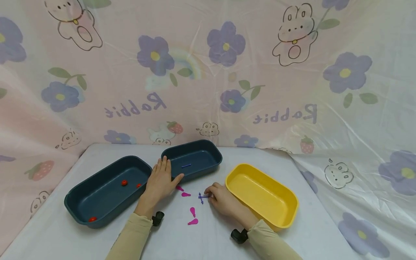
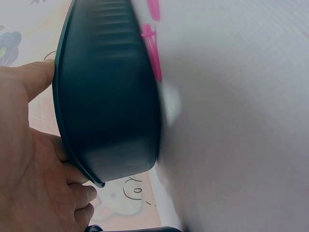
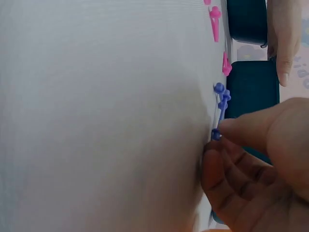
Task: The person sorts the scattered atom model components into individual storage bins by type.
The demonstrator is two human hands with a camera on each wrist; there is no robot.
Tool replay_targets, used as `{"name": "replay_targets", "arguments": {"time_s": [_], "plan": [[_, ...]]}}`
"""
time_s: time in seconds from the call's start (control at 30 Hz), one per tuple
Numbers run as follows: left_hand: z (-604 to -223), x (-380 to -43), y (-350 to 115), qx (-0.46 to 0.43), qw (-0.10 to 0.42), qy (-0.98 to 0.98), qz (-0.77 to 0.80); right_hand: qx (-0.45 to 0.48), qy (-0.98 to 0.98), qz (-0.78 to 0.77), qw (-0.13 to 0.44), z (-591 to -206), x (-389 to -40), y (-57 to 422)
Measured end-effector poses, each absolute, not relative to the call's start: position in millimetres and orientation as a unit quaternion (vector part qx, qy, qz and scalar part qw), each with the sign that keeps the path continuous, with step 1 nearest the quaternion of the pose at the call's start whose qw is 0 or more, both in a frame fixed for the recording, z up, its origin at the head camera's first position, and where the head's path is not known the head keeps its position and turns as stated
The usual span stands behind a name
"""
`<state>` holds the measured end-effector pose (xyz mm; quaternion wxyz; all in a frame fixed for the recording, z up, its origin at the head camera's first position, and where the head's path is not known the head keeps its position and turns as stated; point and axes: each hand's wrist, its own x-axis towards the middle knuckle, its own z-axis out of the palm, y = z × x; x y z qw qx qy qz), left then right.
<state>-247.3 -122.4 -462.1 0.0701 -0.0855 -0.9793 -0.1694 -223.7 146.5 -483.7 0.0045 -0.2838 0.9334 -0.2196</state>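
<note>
My left hand (image 1: 160, 183) lies over the left end of the middle dark teal tray (image 1: 191, 145), fingers straight and thumb spread along its near side. The left wrist view shows the thumb and fingers touching that tray's rim (image 2: 59, 104). A small blue stick (image 1: 186, 165) lies inside. Low over the white table, my right hand (image 1: 224, 200) pinches one end of a small purple plastic stick with knobs (image 3: 222, 108) between thumb and forefinger. Another purple stick (image 1: 201, 198) seems to lie across it; whether they are joined I cannot tell. Several pink drop-shaped pieces (image 1: 193, 212) are scattered between the hands.
On the left stands a larger dark teal tray (image 1: 76, 191) holding red bead-like pieces (image 1: 124, 183). A yellow tray (image 1: 292, 202) stands right beside my right forearm. Behind the white table (image 1: 182, 242) hangs a patterned cloth (image 1: 195, 94).
</note>
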Motion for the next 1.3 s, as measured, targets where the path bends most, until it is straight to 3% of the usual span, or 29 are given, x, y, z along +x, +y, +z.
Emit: {"name": "replay_targets", "arguments": {"time_s": [1.3], "plan": [[-461.8, -246.9, -123.8, -0.087, 0.066, -0.978, -0.175, -0.261, 0.933, -0.246, 0.023, -483.8, -221.7, 145.2]]}}
